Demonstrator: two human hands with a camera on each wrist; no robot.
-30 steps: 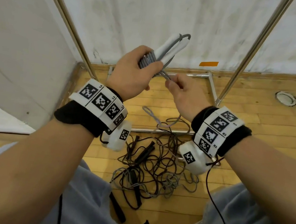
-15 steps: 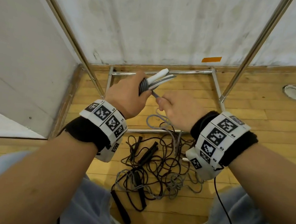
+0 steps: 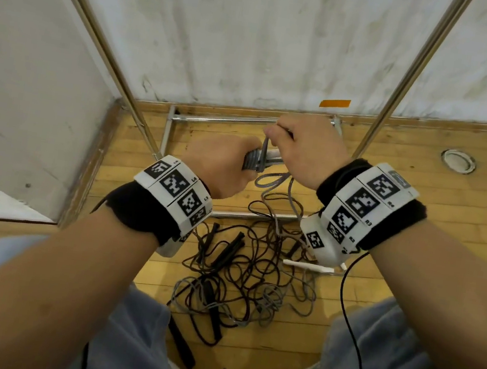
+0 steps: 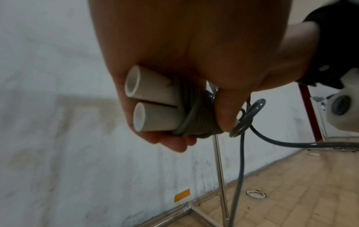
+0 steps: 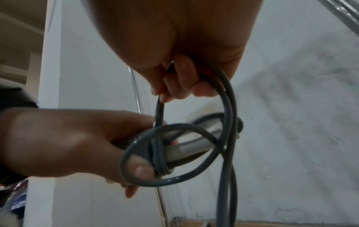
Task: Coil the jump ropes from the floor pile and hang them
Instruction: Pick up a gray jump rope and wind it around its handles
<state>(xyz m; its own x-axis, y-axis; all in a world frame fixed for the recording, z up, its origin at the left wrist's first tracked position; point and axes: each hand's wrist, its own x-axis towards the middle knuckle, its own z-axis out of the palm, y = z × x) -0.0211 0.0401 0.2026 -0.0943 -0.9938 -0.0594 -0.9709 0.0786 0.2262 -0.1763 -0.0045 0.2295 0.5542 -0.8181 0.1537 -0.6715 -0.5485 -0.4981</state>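
Note:
My left hand (image 3: 223,165) grips two white jump-rope handles (image 4: 153,104) held side by side, with grey cord (image 4: 196,121) wound several turns round them. My right hand (image 3: 301,145) sits just above and right of it and pinches a loop of the same grey cord (image 5: 227,107), which trails down to the floor. On the wooden floor below lies the pile of tangled black and grey ropes (image 3: 241,272), with black handles and one white handle (image 3: 309,266) among them.
A chrome rack stands ahead: two slanted uprights (image 3: 411,70) and base bars (image 3: 220,119) on the floor by the white wall. A round floor fitting (image 3: 458,160) lies at the right. My knees in grey trousers (image 3: 398,365) flank the pile.
Both hands have come down from in front of the wall to just above the floor. The right hand has gone from beside the left hand to above it, carrying the cord over the handles.

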